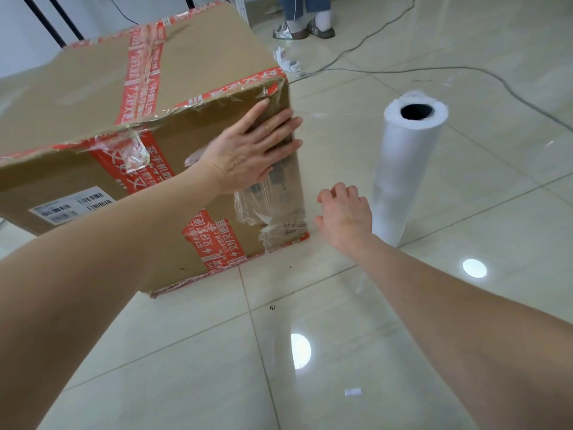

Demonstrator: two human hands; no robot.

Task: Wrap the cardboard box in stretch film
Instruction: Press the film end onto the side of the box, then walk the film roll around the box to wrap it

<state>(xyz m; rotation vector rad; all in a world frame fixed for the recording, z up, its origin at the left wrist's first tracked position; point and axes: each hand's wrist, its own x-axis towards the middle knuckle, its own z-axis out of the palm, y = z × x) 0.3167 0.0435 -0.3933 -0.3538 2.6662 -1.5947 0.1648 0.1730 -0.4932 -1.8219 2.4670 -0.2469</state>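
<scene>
Nearest the lens: two bare forearms stretch out over the glossy tiled floor [186, 367], one from each lower corner.
Right hand [345, 217]: hovers low between the near corner of the cardboard box [77, 88] and the film roll [406, 169], back of the hand up, fingers loosely bent and a little apart, thumb out toward the box. Nothing shows in its grasp.
Left hand [248, 150]: lies flat on the box's near side, high up by the right vertical edge. The fingers are straight and slightly spread, and their tips reach that edge.
Cardboard box: large and brown, it stands on the floor left of centre. Red printed tape [141, 76] bands its top and sides, and a white barcode label [73, 206] sits low on the near side.
Stretch film [263, 212]: a crinkled clear patch clings to the near side below the left hand, down toward the lower right corner.
Film roll: upright on the floor right of the box, just beyond the right hand and apart from the box, its hollow core facing up.
Between box and roll: a faint sheen; whether it is film, I cannot tell.
Far floor: a grey cable [449, 67] trails across the tiles, white scraps [286, 58] lie behind the box, and a person's feet [302, 27] stand at the top edge.
</scene>
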